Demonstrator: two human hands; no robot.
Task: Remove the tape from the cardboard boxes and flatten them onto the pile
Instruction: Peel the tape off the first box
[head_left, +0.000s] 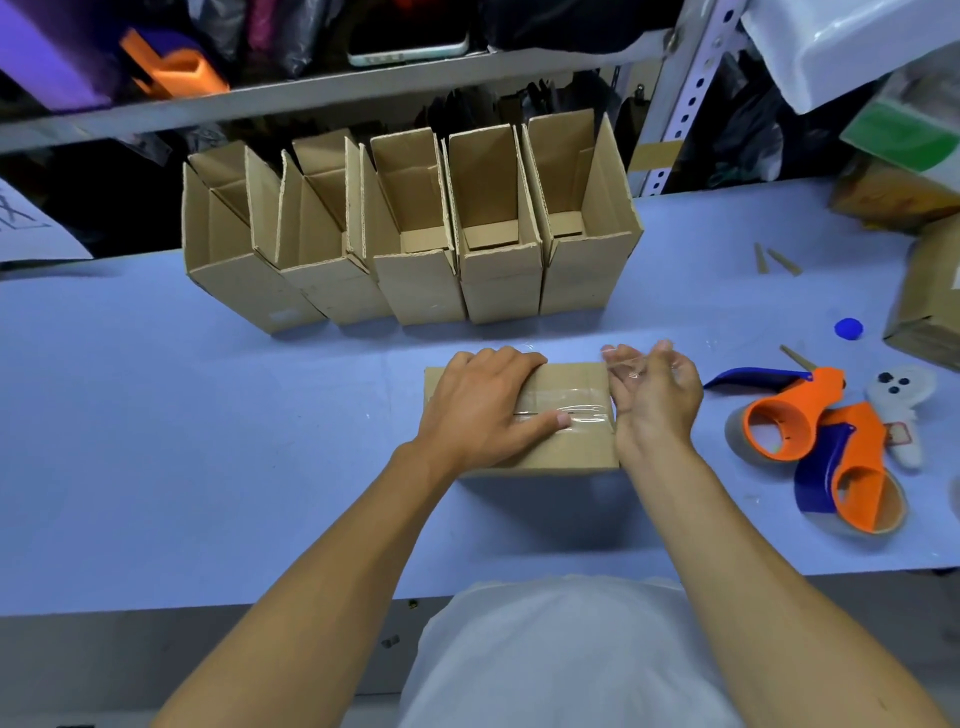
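Note:
A closed cardboard box (571, 447) lies on the blue table (208, 441) in front of me, its top seam covered by clear tape (582, 408). My left hand (483, 408) presses flat on the box's left half, thumb lying along the seam. At the box's right edge my right hand (654, 400) pinches a lifted strip of the clear tape, which rises from the edge up to my fingertips. Behind it stands a row of several open cardboard boxes (415, 244), flaps up.
Two orange and blue tape dispensers (810, 431) lie to the right, with a small white plush toy (901, 410) and a blue cap (848, 327) beyond. More cardboard boxes (924, 301) sit at the far right. A metal shelf (332, 88) with bags stands behind the table.

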